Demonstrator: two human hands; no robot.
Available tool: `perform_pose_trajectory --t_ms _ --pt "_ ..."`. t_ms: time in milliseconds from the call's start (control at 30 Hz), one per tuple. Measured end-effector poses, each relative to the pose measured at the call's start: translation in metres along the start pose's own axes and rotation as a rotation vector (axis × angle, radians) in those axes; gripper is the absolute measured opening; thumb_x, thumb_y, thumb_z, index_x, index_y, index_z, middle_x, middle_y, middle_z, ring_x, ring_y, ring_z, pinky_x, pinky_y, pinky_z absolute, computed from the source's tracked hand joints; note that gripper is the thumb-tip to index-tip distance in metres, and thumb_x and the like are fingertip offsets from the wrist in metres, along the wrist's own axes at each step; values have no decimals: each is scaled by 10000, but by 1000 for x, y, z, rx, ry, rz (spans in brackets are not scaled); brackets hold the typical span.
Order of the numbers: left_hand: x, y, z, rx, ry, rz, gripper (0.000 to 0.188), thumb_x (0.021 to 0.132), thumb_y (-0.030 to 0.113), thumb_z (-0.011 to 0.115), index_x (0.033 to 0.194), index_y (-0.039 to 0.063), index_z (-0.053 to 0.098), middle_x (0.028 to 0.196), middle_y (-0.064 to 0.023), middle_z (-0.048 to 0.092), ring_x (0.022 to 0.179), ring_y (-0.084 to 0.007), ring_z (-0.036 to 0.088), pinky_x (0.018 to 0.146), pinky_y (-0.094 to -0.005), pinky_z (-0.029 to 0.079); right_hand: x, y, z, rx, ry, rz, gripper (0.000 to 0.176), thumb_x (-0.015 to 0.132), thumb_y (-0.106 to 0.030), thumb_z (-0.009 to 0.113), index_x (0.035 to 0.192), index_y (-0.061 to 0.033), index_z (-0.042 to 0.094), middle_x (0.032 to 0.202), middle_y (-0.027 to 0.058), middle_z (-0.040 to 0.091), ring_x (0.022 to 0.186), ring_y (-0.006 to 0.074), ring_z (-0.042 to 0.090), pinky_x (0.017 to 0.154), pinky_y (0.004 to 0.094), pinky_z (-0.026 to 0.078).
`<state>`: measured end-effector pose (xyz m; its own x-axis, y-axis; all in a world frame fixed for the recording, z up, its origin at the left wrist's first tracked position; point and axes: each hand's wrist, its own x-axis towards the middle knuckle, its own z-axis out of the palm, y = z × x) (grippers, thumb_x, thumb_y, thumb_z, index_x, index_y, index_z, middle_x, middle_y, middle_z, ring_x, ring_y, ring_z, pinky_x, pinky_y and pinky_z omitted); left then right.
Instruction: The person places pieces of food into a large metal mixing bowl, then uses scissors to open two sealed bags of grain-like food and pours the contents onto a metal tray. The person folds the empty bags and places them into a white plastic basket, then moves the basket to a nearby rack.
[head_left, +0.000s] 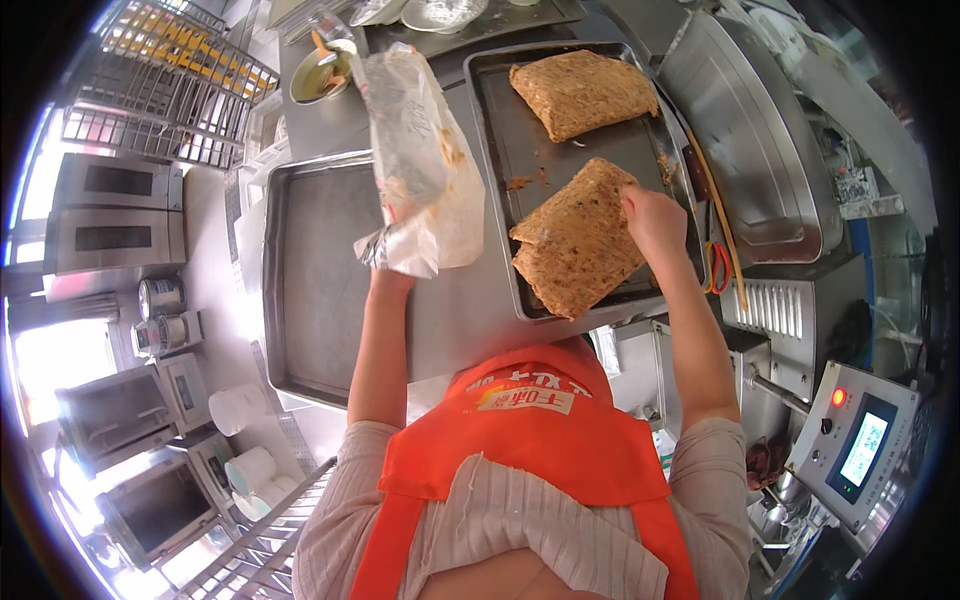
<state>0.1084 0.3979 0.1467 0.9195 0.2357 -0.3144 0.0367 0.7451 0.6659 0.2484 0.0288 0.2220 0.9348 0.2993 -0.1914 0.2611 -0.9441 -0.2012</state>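
A crumb-coated brown slab of food lies on a dark metal baking tray, and the fingers of my right hand pinch its upper right edge. A second similar slab rests at the far end of that tray, with loose crumbs between the two. My left hand is mostly hidden beneath a stained, translucent plastic bag, holding it by its near end. The bag stretches over the steel worktop and the corner of another baking tray on the left.
Behind the left tray stands a bowl with a wooden-handled utensil. White bowls sit at the back. Right of the slabs are red-handled scissors, a wooden stick and a large steel pan. A control box is at lower right.
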Motion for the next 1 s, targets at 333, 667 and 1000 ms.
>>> perform_pose_trajectory --t_ms 333,667,1000 --pt "-20 -38 27 1 133 3 371 950 235 504 1290 91 469 1149 -89 604 1043 -234 606 888 -400 512 -54 -133 8 910 158 -648 1147 622 -231 857 1483 -72 116 1463 233 290 1330 367 344 1086 404 319" --pt "-98 -82 48 519 313 135 313 817 135 608 1111 28 611 1009 -93 659 891 -234 619 795 -343 493 -33 -173 62 1469 -465 -310 961 720 -143 783 1456 -45 173 1388 144 376 1240 281 421 1027 387 359" --pt "-283 -59 41 635 405 395 362 871 190 594 1192 25 565 1082 -122 641 972 -240 615 851 -342 483 -100 -242 115 1278 -1016 -392 519 789 23 560 1289 -29 430 1126 95 571 989 205 593 798 327 521"
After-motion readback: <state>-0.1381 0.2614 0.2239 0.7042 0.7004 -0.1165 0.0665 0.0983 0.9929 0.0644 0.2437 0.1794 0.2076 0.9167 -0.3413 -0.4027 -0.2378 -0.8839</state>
